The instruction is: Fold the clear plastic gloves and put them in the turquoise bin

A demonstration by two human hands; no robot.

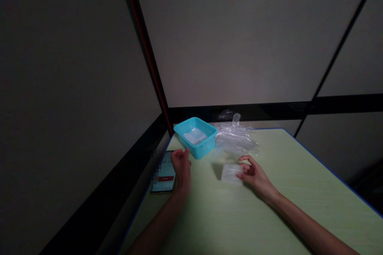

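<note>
My right hand [254, 176] pinches the right edge of a small, square, translucent plastic packet [230, 173], which it holds just over the table. Whether anything is inside the packet is too faint to make out. To the left, my left hand [182, 167] is raised beside the phone with its fingers curled in, slightly blurred, and nothing shows in it. Beyond that hand stands a turquoise plastic basket [201, 149]. In the basket lies a similar pale translucent packet [195, 136].
A crumpled heap of clear plastic bags [236, 137] lies right of the basket, by the wall. A phone [163, 181] with a lit screen rests along the left edge of the pale green table [227, 219]. Wall panels [233, 48] close off the back and left.
</note>
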